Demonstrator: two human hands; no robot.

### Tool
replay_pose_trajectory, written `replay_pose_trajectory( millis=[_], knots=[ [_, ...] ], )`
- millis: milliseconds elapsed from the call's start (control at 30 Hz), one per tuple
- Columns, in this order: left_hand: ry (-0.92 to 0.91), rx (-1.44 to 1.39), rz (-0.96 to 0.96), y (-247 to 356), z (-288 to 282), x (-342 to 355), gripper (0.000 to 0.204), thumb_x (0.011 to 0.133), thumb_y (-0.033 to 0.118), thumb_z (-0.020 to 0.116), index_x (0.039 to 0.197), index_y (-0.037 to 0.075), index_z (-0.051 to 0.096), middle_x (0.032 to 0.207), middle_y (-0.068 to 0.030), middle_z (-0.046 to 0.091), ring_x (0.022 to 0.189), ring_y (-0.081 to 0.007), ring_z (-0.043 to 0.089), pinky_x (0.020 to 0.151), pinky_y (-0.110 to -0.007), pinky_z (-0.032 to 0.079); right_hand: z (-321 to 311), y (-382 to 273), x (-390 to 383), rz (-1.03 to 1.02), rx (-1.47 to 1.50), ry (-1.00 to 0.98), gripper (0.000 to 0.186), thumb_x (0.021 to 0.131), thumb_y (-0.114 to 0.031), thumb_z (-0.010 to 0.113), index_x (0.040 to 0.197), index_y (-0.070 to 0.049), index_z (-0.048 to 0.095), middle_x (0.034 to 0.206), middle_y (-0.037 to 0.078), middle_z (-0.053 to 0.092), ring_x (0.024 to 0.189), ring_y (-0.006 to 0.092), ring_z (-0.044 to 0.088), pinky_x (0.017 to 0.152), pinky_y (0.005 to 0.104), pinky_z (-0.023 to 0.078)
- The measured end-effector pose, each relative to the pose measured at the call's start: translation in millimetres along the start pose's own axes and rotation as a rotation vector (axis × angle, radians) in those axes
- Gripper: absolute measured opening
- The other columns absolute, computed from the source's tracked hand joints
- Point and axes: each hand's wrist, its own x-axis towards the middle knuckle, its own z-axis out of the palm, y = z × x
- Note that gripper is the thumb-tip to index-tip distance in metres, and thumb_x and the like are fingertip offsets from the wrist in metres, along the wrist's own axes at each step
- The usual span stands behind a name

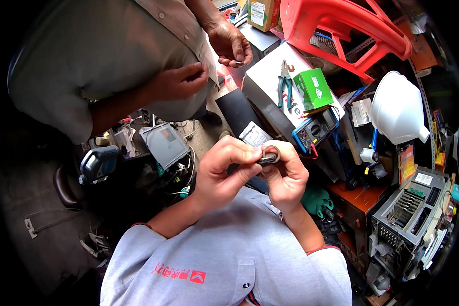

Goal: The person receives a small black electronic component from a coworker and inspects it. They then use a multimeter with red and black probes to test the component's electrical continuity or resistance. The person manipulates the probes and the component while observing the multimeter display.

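My left hand (pixel 229 171) and my right hand (pixel 283 176) meet in front of my chest, both with bent fingers pinched on a small metal object (pixel 268 157). It has a rounded, brownish loop and a darker part beneath, partly hidden by my fingertips; I cannot make out exactly what it is. A printed white paper (pixel 254 131) lies beyond my hands. Past them, a blue-edged multimeter (pixel 315 131) rests at the side of a white carton (pixel 260 86), on which lie teal-handled pliers (pixel 284 89) and a green box (pixel 313 89).
Another person (pixel 117 61) stands at upper left, one hand (pixel 232 46) holding something small. A red plastic stool (pixel 362 56), a white dome-shaped piece (pixel 395 109) and an opened electronics chassis (pixel 408 214) crowd the right. A grey device (pixel 163 143) and a dark jug (pixel 97 163) are at left.
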Motion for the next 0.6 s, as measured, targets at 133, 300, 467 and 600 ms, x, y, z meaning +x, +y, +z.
replay_pose_trajectory(
  millis=[133, 300, 467, 600],
  knots=[
    [-0.076, 0.079, 0.016, 4.9, 1.2, 1.8, 0.031, 0.073, 0.008, 0.08, 0.099, 0.004, 0.065, 0.099, -0.0088, 0.059, 0.092, -0.0188, 0.058, 0.078, -0.028, 0.047, -4.6, 5.5, -14.9, 0.076, 0.37, -0.035, 0.028, 0.092, -0.003, 0.058, 0.117, 0.0, 0.048, 0.118, 0.014, 0.051, 0.106, 0.0178, 0.053, 0.091, 0.0306, 0.045],
    [-0.193, 0.089, -0.052, 2.5, 6.9, -4.7, 0.032, 0.076, 0.004, 0.076, 0.105, 0.001, 0.063, 0.108, -0.0109, 0.055, 0.104, -0.0202, 0.055, 0.09, -0.032, 0.045, -14.5, 6.5, -33.9, 0.147, 0.386, 0.013, 0.027, 0.091, -0.002, 0.057, 0.116, 0.0, 0.045, 0.119, 0.015, 0.05, 0.11, 0.0186, 0.051, 0.096, 0.032, 0.041],
    [-0.309, 0.092, -0.147, -11.0, 15.9, -7.9, 0.034, 0.076, 0.006, 0.077, 0.107, 0.002, 0.063, 0.106, -0.0108, 0.056, 0.1, -0.02, 0.056, 0.085, -0.031, 0.046, -25.8, 5.4, -54.2, 0.239, 0.36, 0.12, 0.026, 0.093, -0.006, 0.056, 0.115, 0.003, 0.048, 0.115, 0.013, 0.052, 0.098, 0.0139, 0.052, 0.085, 0.0277, 0.045],
    [-0.374, 0.098, -0.193, -19.0, 24.8, -9.5, 0.032, 0.076, 0.006, 0.076, 0.106, 0.002, 0.063, 0.103, -0.0114, 0.057, 0.097, -0.0205, 0.058, 0.082, -0.031, 0.048, -33.0, 7.0, -70.3, 0.289, 0.293, 0.189, 0.028, 0.093, -0.007, 0.057, 0.116, 0.004, 0.048, 0.115, 0.014, 0.052, 0.093, 0.0127, 0.053, 0.08, 0.0264, 0.047]
  ],
)
